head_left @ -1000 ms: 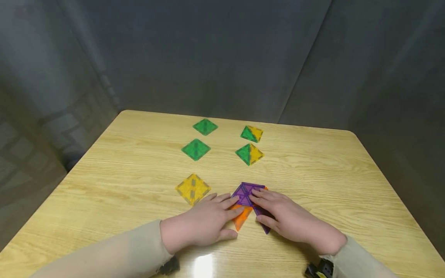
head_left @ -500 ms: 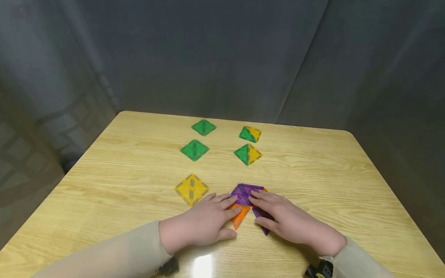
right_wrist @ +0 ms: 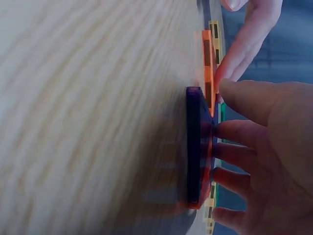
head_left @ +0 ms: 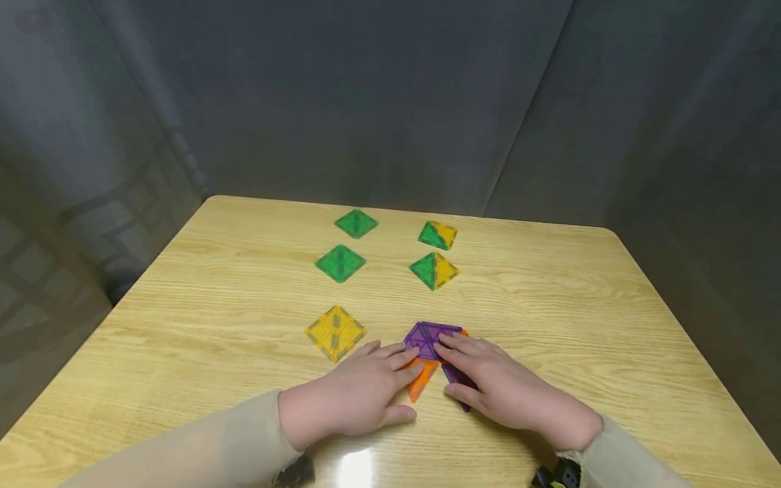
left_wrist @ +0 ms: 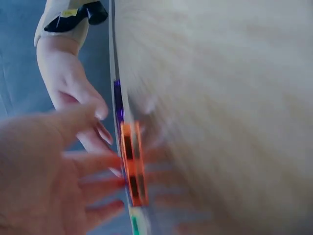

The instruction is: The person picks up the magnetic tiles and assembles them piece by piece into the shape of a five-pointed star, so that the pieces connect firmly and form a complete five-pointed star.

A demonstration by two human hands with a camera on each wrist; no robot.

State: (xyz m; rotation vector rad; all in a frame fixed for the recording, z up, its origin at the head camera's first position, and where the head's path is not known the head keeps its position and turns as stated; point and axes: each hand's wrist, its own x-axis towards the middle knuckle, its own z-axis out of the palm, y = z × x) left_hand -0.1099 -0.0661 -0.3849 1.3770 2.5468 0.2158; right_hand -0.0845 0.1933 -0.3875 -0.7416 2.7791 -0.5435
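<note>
Flat on the table lies a group of translucent magnetic tiles: joined purple triangles (head_left: 429, 337), an orange triangle (head_left: 419, 383) below them, and another purple triangle (head_left: 454, 377) to its right. My left hand (head_left: 369, 390) spreads its fingers over the group's left side, fingertips on the orange tile and at the purple edge. From the other side my right hand (head_left: 494, 379) rests straight fingers on the purple tiles, covering much of the right part. An orange edge shows beyond its fingertips. In the right wrist view a dark purple tile edge (right_wrist: 194, 147) stands below the fingers.
A yellow diamond of tiles (head_left: 335, 332) lies just beyond my left hand. Farther back are two green diamonds (head_left: 340, 263) on the left and two green-and-yellow pairs (head_left: 434, 271) on the right. A dark curtain (head_left: 390, 102) hangs behind the table.
Both hands stay almost where they were on the tiles. A narrow gap has opened between the orange triangle and the lower purple triangle. The head view has shifted slightly.
</note>
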